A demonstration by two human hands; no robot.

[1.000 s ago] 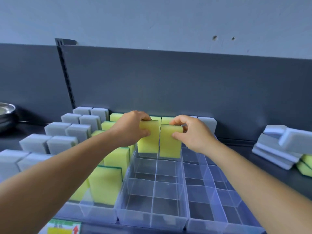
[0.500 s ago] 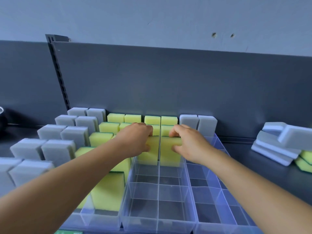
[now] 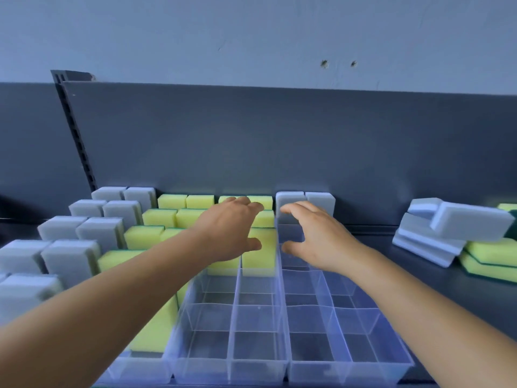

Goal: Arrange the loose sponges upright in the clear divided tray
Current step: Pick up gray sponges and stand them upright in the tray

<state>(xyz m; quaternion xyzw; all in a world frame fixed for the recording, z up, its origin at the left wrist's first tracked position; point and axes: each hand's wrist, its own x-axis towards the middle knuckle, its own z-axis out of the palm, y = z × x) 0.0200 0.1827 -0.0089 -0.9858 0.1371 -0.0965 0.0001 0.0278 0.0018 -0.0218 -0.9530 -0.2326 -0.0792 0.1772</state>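
Both your left hand (image 3: 232, 231) and right hand (image 3: 313, 236) hover empty, fingers loose, over the clear divided tray (image 3: 260, 357); the loose sponges (image 3: 458, 233) lie flat, well to your right hand's side.

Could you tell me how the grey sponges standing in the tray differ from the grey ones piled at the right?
The tray's grey sponges stand upright in ordered pairs; the piled grey sponges lie flat or tilted, loosely stacked outside the clear divided tray. Both look alike in colour and shape.
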